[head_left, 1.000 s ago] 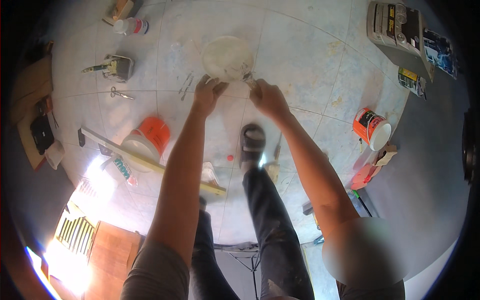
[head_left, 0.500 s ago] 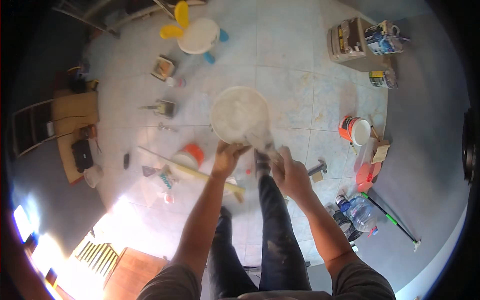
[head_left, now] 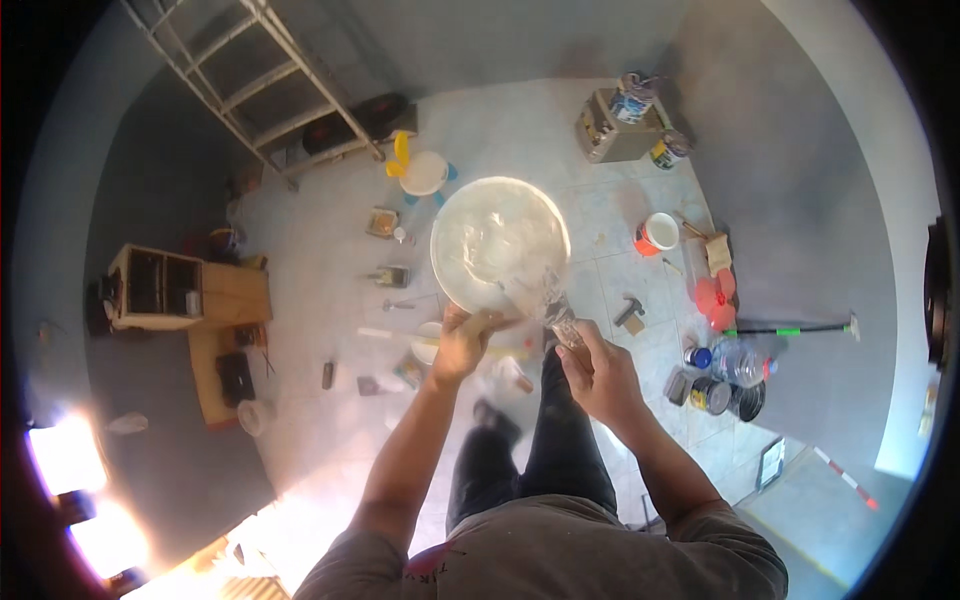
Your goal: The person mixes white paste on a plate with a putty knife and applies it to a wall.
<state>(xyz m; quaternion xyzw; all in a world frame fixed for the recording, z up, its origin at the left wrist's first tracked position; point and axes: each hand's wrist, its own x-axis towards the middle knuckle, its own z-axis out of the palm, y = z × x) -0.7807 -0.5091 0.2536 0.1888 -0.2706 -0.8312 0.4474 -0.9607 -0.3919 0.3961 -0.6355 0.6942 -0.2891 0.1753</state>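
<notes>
A round white tub (head_left: 492, 232), smeared inside with pale material, is in the middle of the head view. My left hand (head_left: 458, 348) grips the lower left of its rim from beneath. My right hand (head_left: 600, 370) is closed on the handle of a crusted scraper-like tool (head_left: 555, 316), whose head rests at the lower right of the tub. The tool's exact shape is blurred by haze. My dark-trousered legs are below both hands.
A ladder (head_left: 280, 130) leans at upper left; a small yellow-eared stool (head_left: 425, 175) stands below it. Paint cans (head_left: 632, 100), an orange bucket (head_left: 655, 235), a hammer (head_left: 628, 312) and several bottles (head_left: 740, 365) are at right. Wooden furniture (head_left: 230, 295) is at left.
The view has swung up, showing more wall and ladder. The tub has risen from the floor toward the camera, held by my left hand, with the tool still in my right.
</notes>
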